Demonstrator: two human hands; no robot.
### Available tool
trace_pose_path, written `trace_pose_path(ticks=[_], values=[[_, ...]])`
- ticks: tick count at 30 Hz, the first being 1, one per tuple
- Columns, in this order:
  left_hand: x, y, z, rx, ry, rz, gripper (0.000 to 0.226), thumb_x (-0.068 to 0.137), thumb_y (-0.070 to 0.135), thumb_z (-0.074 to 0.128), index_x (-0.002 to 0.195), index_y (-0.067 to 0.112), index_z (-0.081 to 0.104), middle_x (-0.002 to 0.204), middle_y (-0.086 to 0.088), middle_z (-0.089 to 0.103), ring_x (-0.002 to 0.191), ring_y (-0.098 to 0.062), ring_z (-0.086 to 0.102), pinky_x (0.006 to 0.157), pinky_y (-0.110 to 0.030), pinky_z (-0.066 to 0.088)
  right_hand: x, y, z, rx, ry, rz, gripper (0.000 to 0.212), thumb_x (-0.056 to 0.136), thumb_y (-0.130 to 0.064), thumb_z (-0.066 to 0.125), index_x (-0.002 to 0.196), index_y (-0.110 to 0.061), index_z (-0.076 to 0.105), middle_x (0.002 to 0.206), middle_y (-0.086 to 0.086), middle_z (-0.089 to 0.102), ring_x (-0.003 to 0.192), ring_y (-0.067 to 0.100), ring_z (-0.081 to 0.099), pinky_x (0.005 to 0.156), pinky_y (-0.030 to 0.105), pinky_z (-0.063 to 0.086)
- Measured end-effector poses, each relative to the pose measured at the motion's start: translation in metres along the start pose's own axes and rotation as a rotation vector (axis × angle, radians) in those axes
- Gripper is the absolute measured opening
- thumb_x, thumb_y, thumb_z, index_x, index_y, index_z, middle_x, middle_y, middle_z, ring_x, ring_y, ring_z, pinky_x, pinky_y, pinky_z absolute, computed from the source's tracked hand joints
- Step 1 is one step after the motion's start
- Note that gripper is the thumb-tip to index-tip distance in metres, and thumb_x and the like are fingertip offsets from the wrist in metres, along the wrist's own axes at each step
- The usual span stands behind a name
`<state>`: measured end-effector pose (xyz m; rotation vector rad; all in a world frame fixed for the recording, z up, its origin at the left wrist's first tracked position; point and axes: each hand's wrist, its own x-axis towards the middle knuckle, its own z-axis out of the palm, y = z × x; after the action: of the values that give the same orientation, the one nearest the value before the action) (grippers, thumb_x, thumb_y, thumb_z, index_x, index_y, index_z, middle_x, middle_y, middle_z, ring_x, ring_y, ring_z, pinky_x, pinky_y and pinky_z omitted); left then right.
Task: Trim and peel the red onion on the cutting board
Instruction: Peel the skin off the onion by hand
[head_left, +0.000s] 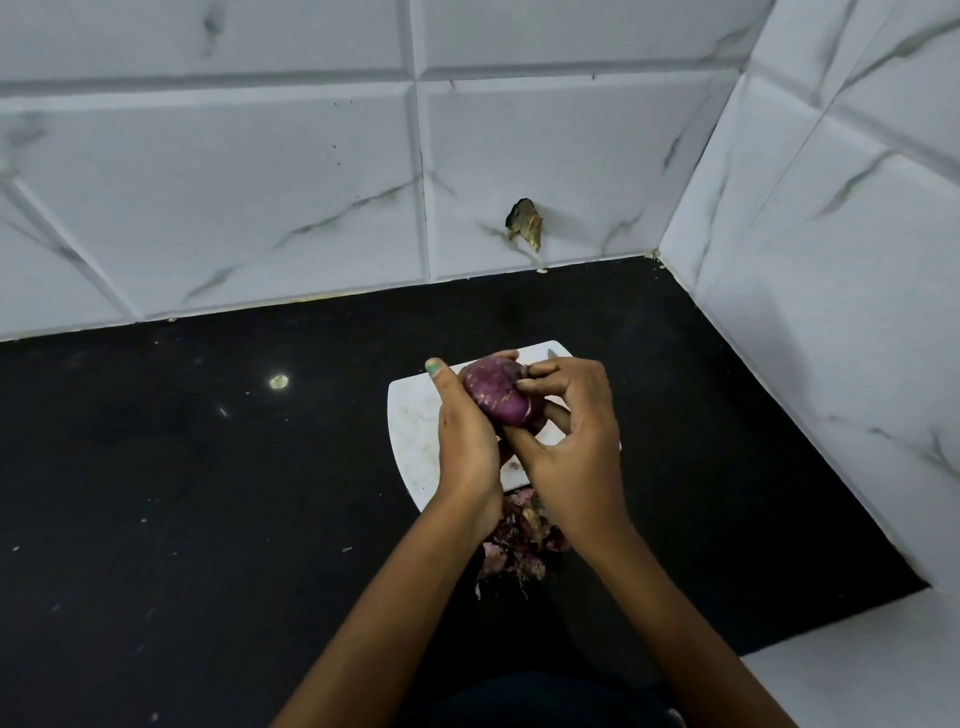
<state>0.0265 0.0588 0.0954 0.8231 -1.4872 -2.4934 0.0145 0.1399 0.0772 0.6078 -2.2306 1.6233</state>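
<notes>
forearms reach in from the bottom edge and meet over the black surface (208, 467). nearest, between the wrists, a heap of peeled onion skins (517, 545) lies pink and papery at the near edge of the white cutting board (415, 431). above the board the red onion (493, 397) is lifted clear, purple and glossy, with pale flecks on its skin. the left hand (465, 431) cups it from the left, thumb upright beside it and fingers curled behind, closed around the bulb. the right hand (571, 431) comes in from the right, its fingertips (530, 384) pinched at the top of the onion; whether they grip a flap of skin i cannot tell. beyond, white marbled tiles (260, 182) rise from the surface, one with a chipped hole (524, 223).
</notes>
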Motion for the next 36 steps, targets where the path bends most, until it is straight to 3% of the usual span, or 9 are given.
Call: trace_pose_path(ticks=[5,8,10,16,19,25,29,33,36], values=[[0.004,-0.003,-0.002,-0.115,0.002,0.084,0.072,0.098,0.058,0.012,0.092,0.026,0.076,0.102,-0.005,0.074,0.103,-0.018,0.068,0.098,-0.036,0.049,0.0,-0.004,0.006,-0.118,0.046,0.006,0.043,0.067,-0.007,0.079,0.097,-0.017,0.051,0.102,-0.01,0.042,0.099,0.006,0.047,0.086,0.013,0.043],[0.005,0.002,-0.004,-0.213,0.017,0.045,0.072,0.099,0.057,0.012,0.097,0.02,0.074,0.096,-0.004,0.075,0.094,-0.016,0.07,0.089,-0.031,0.054,-0.001,-0.008,0.005,-0.108,-0.001,0.067,0.051,0.066,-0.014,0.08,0.099,-0.029,0.044,0.101,-0.021,0.04,0.096,0.005,0.046,0.08,0.009,0.039],[0.009,0.003,-0.008,-0.288,0.018,0.013,0.072,0.098,0.057,0.012,0.095,0.018,0.072,0.092,-0.004,0.076,0.089,-0.016,0.071,0.085,-0.031,0.056,-0.001,-0.011,0.001,-0.011,-0.079,0.113,0.053,0.067,-0.011,0.081,0.101,-0.029,0.045,0.103,-0.017,0.046,0.094,0.0,0.05,0.077,0.007,0.04],[0.014,0.009,-0.021,-0.468,-0.015,-0.085,0.079,0.095,0.063,0.015,0.088,0.007,0.071,0.094,-0.014,0.073,0.076,-0.02,0.072,0.06,-0.027,0.059,0.004,-0.013,-0.009,0.191,-0.153,0.243,0.012,0.082,-0.013,0.071,0.091,-0.018,0.066,0.093,-0.002,0.066,0.088,0.013,0.065,0.078,0.032,0.054],[0.014,0.009,-0.023,-0.506,-0.06,-0.087,0.08,0.093,0.067,0.015,0.096,0.007,0.068,0.093,-0.013,0.074,0.073,-0.021,0.072,0.057,-0.026,0.058,0.004,-0.015,-0.01,0.205,-0.117,0.265,0.009,0.088,-0.013,0.064,0.092,-0.02,0.067,0.089,-0.004,0.068,0.088,0.013,0.066,0.08,0.035,0.055],[0.017,0.006,-0.025,-0.426,-0.057,-0.092,0.084,0.089,0.073,0.02,0.096,0.005,0.069,0.092,-0.012,0.073,0.077,-0.02,0.072,0.057,-0.026,0.057,0.009,-0.019,-0.013,0.038,-0.129,0.065,0.021,0.087,-0.014,0.063,0.107,-0.017,0.068,0.1,-0.005,0.063,0.095,0.007,0.061,0.079,0.014,0.047],[0.02,0.007,-0.027,-0.285,-0.046,-0.03,0.086,0.089,0.073,0.019,0.088,0.006,0.073,0.086,-0.009,0.073,0.079,-0.018,0.071,0.061,-0.028,0.057,0.009,-0.017,-0.013,-0.082,-0.147,-0.058,0.027,0.085,-0.023,0.066,0.11,-0.016,0.069,0.094,0.0,0.058,0.089,0.009,0.058,0.081,0.018,0.048],[0.021,0.011,-0.028,-0.169,-0.016,0.01,0.089,0.086,0.076,0.024,0.113,0.001,0.064,0.096,-0.013,0.071,0.083,-0.02,0.07,0.061,-0.03,0.055,0.009,-0.016,-0.01,-0.154,-0.13,-0.154,0.023,0.084,-0.023,0.062,0.102,-0.011,0.072,0.091,0.003,0.062,0.085,0.01,0.059,0.078,0.023,0.051],[0.019,0.014,-0.028,-0.095,-0.055,0.057,0.085,0.09,0.071,0.022,0.097,0.001,0.069,0.087,-0.013,0.068,0.081,-0.021,0.066,0.071,-0.036,0.057,0.009,-0.018,-0.01,-0.147,-0.13,-0.149,0.015,0.082,-0.017,0.067,0.094,-0.01,0.072,0.09,0.001,0.064,0.086,0.006,0.059,0.079,0.016,0.049]])
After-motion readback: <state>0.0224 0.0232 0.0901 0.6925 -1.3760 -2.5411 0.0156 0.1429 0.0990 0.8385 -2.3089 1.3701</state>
